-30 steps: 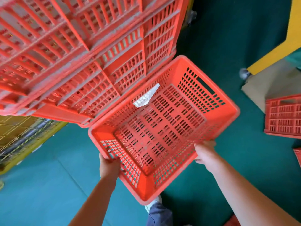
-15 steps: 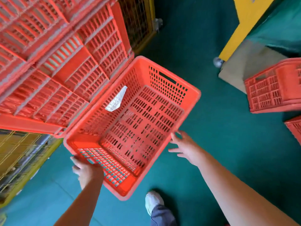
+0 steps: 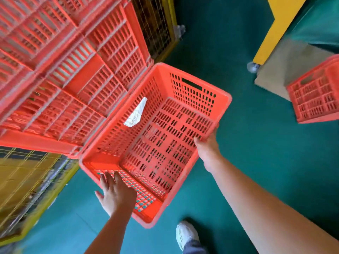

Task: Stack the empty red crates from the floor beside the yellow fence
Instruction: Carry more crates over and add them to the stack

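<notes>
Green floor [image 3: 256, 162] runs under everything, with the yellow fence [image 3: 27, 189] at the left and a tall stack of red crates [image 3: 73, 79] leaning against it. Just beside the stack sits an open red crate [image 3: 165, 134], a white paper scrap [image 3: 136, 113] on its inner wall. The left hand [image 3: 115, 195] lies flat, fingers spread, against its near wall; the right hand [image 3: 207, 145] curls over the far-side rim. Another crate [image 3: 315, 92] stands well apart, near a yellow post [image 3: 273, 28] and a white shoe [image 3: 186, 233]

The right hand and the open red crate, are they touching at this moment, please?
Touching. In the head view the right hand grips the crate's long rim, its fingers curled over the edge with no gap.
</notes>
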